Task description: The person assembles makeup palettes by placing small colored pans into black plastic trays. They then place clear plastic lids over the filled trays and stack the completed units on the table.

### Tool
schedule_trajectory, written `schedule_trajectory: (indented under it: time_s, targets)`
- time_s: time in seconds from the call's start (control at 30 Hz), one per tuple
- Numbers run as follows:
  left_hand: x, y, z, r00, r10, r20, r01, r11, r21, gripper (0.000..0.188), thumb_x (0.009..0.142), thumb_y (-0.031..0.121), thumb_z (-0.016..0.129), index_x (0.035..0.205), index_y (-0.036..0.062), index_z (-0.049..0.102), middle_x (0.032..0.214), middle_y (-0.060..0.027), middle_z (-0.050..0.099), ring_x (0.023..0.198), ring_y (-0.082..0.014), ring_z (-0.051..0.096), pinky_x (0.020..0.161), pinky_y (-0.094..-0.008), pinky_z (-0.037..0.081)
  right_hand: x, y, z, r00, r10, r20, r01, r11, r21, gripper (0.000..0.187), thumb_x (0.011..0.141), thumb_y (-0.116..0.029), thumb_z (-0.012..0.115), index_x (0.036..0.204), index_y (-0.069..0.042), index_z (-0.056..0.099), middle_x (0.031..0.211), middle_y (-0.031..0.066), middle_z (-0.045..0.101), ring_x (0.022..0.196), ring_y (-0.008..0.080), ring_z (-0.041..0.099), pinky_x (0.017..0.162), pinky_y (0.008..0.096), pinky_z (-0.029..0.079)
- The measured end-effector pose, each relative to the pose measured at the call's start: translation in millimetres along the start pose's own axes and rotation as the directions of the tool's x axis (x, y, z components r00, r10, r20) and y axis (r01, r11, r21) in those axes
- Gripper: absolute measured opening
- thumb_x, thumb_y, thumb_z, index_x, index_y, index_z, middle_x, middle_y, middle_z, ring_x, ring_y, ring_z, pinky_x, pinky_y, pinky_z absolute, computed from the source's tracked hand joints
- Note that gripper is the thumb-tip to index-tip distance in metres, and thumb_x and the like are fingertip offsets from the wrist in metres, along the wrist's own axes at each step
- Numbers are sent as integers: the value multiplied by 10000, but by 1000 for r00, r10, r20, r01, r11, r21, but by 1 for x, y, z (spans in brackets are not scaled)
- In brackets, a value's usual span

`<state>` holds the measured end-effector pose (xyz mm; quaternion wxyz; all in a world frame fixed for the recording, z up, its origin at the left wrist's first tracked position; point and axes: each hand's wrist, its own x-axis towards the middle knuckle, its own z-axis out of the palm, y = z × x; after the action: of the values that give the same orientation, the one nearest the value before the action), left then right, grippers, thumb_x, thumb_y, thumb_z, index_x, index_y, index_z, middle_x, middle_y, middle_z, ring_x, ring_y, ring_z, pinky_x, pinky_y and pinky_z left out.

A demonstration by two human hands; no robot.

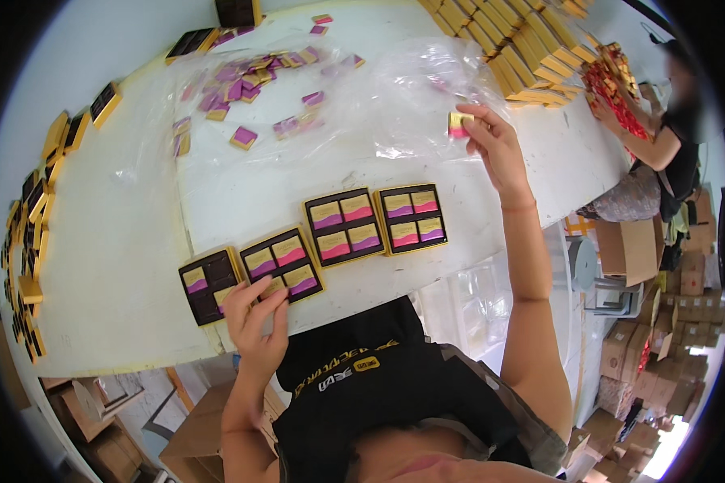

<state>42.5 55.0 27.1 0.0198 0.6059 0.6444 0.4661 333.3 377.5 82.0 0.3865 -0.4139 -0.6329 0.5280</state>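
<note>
Up over the table at the right, my right hand (498, 145) pinches a small gold-and-pink wrapped square (460, 125) between thumb and fingers. My left hand (254, 318) rests low at the near edge, fingers somewhat apart, over the two left boxes. Its fingertips partly cover wrapped squares there; whether they grip one is hard to see. The leftmost dark-lined box (209, 270) has bare compartments and a purple-and-gold square. Beside it stands a box (286, 253) with squares in its compartments. Two more boxes, one in the middle (344, 225) and one at right (412, 217), hold gold squares with pink or purple bands.
Loose purple-and-gold squares (246, 80) lie heaped on clear plastic sheeting (411, 105). Gold boxes (532, 60) are stacked at the far right, near another person (669, 137) handling red items (608, 88). More dark-lined boxes (36, 201) line the left edge. Cartons (628, 249) stand beyond the table.
</note>
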Motion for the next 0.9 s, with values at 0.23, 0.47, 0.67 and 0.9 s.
schedule_trajectory:
  time_s: [0.23, 0.47, 0.67, 0.9]
  targets:
    - [50, 46, 30, 989, -56, 134, 118, 849, -516, 307, 806, 47, 763, 1099, 16, 677, 1133, -140, 665, 902, -240, 667, 761, -310, 540, -107, -50, 122, 740, -88, 667, 125, 992, -9, 117, 863, -58, 735, 953, -39, 663, 911, 38, 675, 801, 102, 649, 695, 246, 503]
    - [26, 3, -5, 962, -272, -36, 237, 888, -394, 143, 856, -34, 674, 995, 2, 670, 935, -119, 689, 837, -172, 646, 709, -281, 524, 43, 21, 35, 956, -268, 117, 292, 898, -330, 75, 894, -62, 626, 917, 6, 647, 890, 92, 698, 879, 185, 694, 821, 285, 513]
    - [-20, -39, -61, 817, -520, -250, 430, 838, -337, 131, 912, -41, 607, 1033, -17, 647, 994, -73, 635, 868, -116, 609, 772, -233, 485, 125, 113, -12, 938, -259, 229, 246, 38, -968, 316, 877, -173, 507, 1126, -38, 646, 976, 309, 654, 939, 487, 621, 865, 503, 494]
    - [-28, -57, -86, 817, -503, -281, 446, 861, -244, 160, 926, -18, 599, 1071, -16, 667, 1025, -75, 640, 906, -138, 615, 800, -261, 503, 195, 155, -65, 979, -200, 25, 49, 115, -992, 652, 936, -570, 441, 1251, -20, 592, 1198, 281, 622, 1116, 439, 599, 950, 498, 465]
